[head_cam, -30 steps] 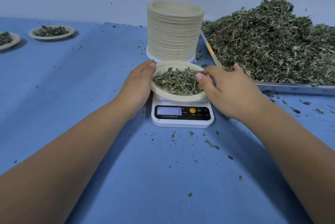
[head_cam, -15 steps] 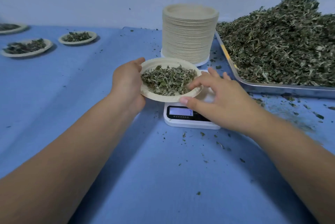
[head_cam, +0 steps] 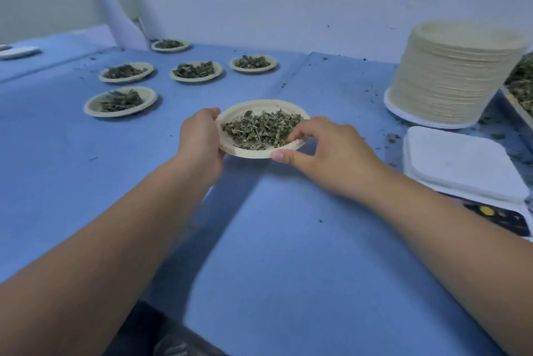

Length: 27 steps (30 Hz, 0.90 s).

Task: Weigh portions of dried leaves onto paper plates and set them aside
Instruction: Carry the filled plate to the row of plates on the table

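Left hand [head_cam: 199, 139], right hand [head_cam: 331, 150] grip leaf-heaped plate [head_cam: 249, 152].

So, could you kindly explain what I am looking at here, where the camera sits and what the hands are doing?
There is no machine here. A person works with bare hands, and the single picture comes from a camera worn on their head, looking forward and down. The left hand and right hand each have a grip on the rim of a paper plate holding dried leaves, over the blue table. Five more filled plates sit farther back on the left. On the right are a tall stack of empty plates, a white scale with nothing on it, and the edge of a heap of loose leaves.
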Each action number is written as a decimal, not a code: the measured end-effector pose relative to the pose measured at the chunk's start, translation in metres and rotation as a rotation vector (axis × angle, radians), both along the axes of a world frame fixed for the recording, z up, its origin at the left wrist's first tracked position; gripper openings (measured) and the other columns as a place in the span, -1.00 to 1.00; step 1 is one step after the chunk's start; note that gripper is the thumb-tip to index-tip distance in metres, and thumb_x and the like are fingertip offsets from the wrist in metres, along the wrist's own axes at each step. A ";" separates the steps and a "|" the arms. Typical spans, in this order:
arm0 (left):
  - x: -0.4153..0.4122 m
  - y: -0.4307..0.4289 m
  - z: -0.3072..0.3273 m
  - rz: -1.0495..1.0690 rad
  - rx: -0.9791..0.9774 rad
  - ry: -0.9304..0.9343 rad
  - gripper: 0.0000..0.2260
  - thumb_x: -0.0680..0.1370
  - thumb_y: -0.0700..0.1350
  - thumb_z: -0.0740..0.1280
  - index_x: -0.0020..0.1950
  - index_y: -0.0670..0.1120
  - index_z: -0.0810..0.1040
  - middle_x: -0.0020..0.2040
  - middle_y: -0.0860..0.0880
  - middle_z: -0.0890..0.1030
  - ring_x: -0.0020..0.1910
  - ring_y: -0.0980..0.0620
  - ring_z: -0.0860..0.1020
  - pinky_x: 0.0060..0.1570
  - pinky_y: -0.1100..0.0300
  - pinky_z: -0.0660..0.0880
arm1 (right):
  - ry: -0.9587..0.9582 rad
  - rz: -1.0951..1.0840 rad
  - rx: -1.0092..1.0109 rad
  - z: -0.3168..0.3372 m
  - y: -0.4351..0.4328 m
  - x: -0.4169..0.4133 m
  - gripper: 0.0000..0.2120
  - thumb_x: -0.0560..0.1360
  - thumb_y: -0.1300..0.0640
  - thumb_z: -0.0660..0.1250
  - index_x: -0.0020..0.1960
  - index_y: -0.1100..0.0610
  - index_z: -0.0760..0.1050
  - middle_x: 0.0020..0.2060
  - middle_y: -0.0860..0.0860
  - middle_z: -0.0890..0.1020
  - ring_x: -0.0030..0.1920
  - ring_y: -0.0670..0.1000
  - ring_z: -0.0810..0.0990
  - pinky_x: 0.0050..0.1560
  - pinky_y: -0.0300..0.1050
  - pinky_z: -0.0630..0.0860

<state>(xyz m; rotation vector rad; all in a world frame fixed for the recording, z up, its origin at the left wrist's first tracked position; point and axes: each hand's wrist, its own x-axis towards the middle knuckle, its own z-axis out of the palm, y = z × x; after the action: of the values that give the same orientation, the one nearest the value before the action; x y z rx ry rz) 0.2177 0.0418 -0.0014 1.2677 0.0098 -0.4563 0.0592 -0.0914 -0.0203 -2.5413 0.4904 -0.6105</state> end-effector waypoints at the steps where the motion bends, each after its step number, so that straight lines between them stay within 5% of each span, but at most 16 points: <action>1: 0.011 0.010 -0.002 0.008 0.014 -0.011 -0.86 0.58 -0.20 0.22 0.06 -0.15 0.55 -0.16 -0.12 0.63 -0.27 -0.05 0.66 -0.13 0.01 0.66 | 0.006 0.012 -0.001 -0.003 0.005 0.016 -0.58 0.34 -0.47 0.33 -0.03 -0.17 0.52 0.05 -0.15 0.56 -0.02 -0.11 0.50 -0.16 -0.34 0.32; 3: 0.034 0.029 -0.008 0.015 0.095 -0.082 -0.89 0.56 -0.17 0.22 -0.14 -0.11 0.49 -0.23 -0.06 0.58 -0.26 -0.04 0.61 -0.14 0.08 0.58 | 0.029 0.032 0.009 -0.011 0.012 0.047 -0.61 0.37 -0.45 0.35 -0.06 -0.16 0.51 0.05 -0.13 0.57 -0.02 -0.09 0.49 -0.21 -0.32 0.31; 5: 0.060 0.046 -0.019 -0.007 0.296 -0.251 -0.90 0.51 -0.10 0.20 -0.16 -0.03 0.49 -0.11 -0.05 0.59 -0.05 -0.04 0.54 0.10 0.06 0.49 | 0.063 0.038 0.013 -0.019 0.017 0.076 -0.59 0.37 -0.45 0.36 -0.07 -0.14 0.52 0.02 -0.11 0.58 -0.02 -0.07 0.52 -0.20 -0.18 0.39; 7: 0.080 0.067 -0.031 -0.027 0.523 -0.461 -0.71 0.56 -0.06 0.18 0.19 -0.04 0.59 0.24 -0.06 0.59 0.23 -0.05 0.53 0.38 0.01 0.38 | 0.088 0.028 -0.003 -0.027 0.021 0.103 -0.57 0.37 -0.46 0.35 -0.07 -0.12 0.53 -0.05 -0.11 0.59 -0.02 -0.03 0.54 -0.11 -0.07 0.49; 9: 0.094 0.083 -0.039 -0.012 0.680 -0.602 -0.57 0.59 -0.07 0.14 0.45 -0.06 0.46 0.44 -0.01 0.48 0.40 0.02 0.43 0.46 0.08 0.27 | 0.093 0.006 -0.025 -0.033 0.022 0.129 -0.56 0.37 -0.46 0.34 -0.07 -0.11 0.53 -0.13 -0.14 0.58 -0.04 -0.01 0.54 -0.07 -0.03 0.53; 12: 0.097 0.087 -0.040 0.007 0.642 -0.613 -0.50 0.52 -0.06 0.13 0.46 -0.06 0.46 0.41 0.02 0.52 0.37 0.06 0.46 0.44 0.07 0.32 | 0.099 -0.018 -0.075 -0.035 0.019 0.164 -0.54 0.37 -0.48 0.29 -0.05 -0.10 0.52 -0.14 -0.11 0.59 -0.04 0.04 0.54 -0.07 -0.02 0.53; 23: 0.101 0.082 -0.047 -0.056 0.749 -0.756 -0.59 0.60 -0.13 0.17 0.45 -0.06 0.46 0.37 -0.01 0.54 0.35 0.07 0.47 0.20 0.29 0.28 | 0.200 -0.086 -0.083 -0.025 0.011 0.247 -0.32 0.45 -0.47 0.21 0.34 0.01 0.41 0.27 0.10 0.57 0.30 0.21 0.49 0.23 0.16 0.47; 27: 0.094 0.077 -0.044 -0.069 0.748 -0.830 -0.58 0.61 -0.13 0.16 0.48 -0.06 0.42 0.41 -0.01 0.51 0.37 0.05 0.46 0.30 0.21 0.34 | 0.126 -0.064 -0.057 -0.020 0.015 0.231 -0.33 0.49 -0.41 0.22 0.37 0.07 0.36 0.24 0.10 0.56 0.29 0.19 0.49 0.22 0.14 0.47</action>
<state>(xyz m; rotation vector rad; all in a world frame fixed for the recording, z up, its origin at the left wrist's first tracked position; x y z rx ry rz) 0.3112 0.1184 -0.0456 2.1222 -0.6141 0.0691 0.2901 -0.0765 -0.0408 -2.6385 0.6086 -0.4953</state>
